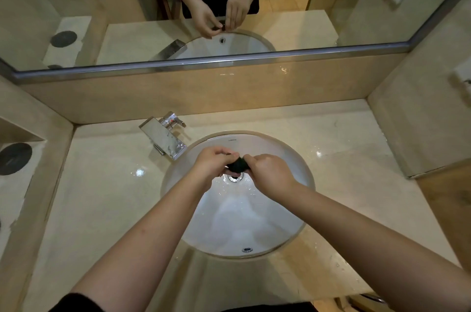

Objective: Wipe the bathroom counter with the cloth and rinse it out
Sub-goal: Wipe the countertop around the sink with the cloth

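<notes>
A small dark green cloth (236,165) is bunched into a tight wad between both my hands, over the white oval sink (280,148). My left hand (212,162) grips its left end and my right hand (270,174) grips its right end. Most of the cloth is hidden inside my fingers. Below the cloth lies the metal drain (235,178). The beige stone counter (107,197) around the sink shows wet, shiny patches. No water runs from the chrome faucet (165,138) at the sink's back left.
A mirror (178,5) runs along the back wall above a tiled ledge and reflects my hands. A lower side shelf with a dark round disc (15,158) stands at the left. Side walls close in the counter left and right.
</notes>
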`<state>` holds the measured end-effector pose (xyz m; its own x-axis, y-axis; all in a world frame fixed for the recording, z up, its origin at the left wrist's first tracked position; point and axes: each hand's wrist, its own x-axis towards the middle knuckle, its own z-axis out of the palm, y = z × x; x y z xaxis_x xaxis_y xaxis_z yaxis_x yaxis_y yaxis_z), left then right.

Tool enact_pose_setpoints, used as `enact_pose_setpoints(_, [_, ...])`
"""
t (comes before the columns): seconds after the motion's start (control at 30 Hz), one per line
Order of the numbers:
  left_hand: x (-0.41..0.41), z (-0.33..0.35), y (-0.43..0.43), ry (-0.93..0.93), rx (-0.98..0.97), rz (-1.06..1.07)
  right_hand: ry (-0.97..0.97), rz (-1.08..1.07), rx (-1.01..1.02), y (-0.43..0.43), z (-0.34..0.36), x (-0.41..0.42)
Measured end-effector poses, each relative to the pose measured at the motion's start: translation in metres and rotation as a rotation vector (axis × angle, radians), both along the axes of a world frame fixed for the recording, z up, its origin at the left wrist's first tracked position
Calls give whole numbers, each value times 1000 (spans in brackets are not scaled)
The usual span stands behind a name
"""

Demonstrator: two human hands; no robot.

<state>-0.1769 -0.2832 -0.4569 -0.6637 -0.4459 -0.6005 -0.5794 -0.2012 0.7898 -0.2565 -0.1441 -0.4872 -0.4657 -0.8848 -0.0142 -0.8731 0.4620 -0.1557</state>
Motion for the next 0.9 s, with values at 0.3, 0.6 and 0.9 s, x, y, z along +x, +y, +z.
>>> enact_pose_setpoints(0.3, [35, -43, -1, 242, -1550, -726, -681, -248, -21, 8, 33, -23])
enact_pose_setpoints(0.6, [14, -33, -5, 126, -1740, -952, -1024, -245, 75, 3, 38, -25])
enact_pose_setpoints(0.9, [20, -1, 11, -101, -1095, -1107, -58, 219, 162, 10, 23, -9])
